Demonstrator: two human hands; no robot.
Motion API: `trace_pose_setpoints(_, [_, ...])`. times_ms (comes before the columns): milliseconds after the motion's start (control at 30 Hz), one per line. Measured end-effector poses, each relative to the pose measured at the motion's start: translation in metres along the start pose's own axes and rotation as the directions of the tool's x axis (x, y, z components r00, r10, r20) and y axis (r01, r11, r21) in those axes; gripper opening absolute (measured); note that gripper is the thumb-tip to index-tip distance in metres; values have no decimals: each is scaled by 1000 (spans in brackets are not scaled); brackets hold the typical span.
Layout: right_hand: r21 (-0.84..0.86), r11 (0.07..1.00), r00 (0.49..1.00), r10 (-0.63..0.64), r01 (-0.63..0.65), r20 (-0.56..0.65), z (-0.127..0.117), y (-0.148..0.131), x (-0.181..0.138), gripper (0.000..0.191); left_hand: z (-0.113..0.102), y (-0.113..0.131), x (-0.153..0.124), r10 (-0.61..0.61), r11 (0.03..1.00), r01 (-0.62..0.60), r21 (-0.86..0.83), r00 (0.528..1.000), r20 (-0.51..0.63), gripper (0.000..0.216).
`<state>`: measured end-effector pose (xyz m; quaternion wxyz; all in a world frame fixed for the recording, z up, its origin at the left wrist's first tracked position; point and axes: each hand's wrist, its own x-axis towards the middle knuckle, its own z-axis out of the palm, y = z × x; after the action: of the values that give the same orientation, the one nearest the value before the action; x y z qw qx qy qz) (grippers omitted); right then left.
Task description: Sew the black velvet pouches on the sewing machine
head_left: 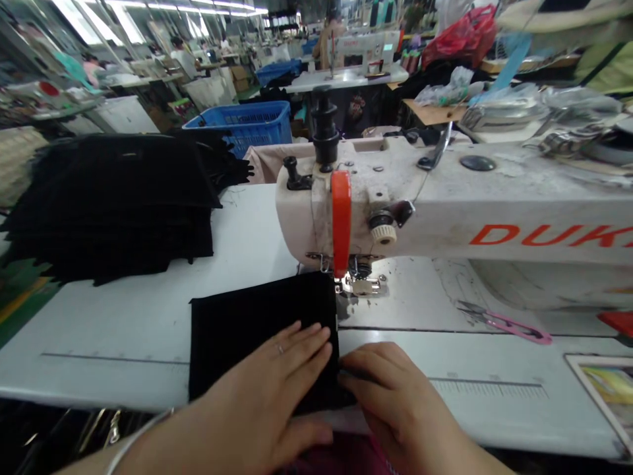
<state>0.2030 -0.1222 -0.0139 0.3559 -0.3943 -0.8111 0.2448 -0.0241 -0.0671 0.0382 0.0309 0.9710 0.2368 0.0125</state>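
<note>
A black fabric piece (237, 323) lies flat on the white sewing table, its upper right corner beside the presser foot (363, 285) of the sewing machine (420, 185). My left hand (277, 376) rests on the fabric with fingers stretched out, a ring on one of them. At the fabric's lower right edge, my right hand (395, 396) pinches the cloth between thumb and fingers. An orange guard (341, 224) stands in front of the needle area and partly hides it.
A tall stack of black fabric pieces (113, 204) lies at the left of the table (123, 323). Pink-handled thread snips (504, 321) lie right of the needle. Behind the table stands a blue crate (242, 125). Other machines and people are farther back.
</note>
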Motion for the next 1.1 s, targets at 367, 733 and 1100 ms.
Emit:
trace_pose_setpoints(367, [-21, 996, 994, 92, -91, 58, 0, -5, -5, 19, 41, 29, -16, -113, 991, 103, -83, 984, -139, 50])
trace_pose_setpoints(733, [-224, 972, 993, -44, 68, 111, 3, 8, -2, 52, 40, 24, -14, -49, 989, 22, -144, 981, -188, 43])
trace_pose_setpoints(1100, [-273, 960, 981, -13, 67, 195, -15, 24, 35, 45, 41, -25, 15, 4, 973, -59, -225, 972, -237, 32])
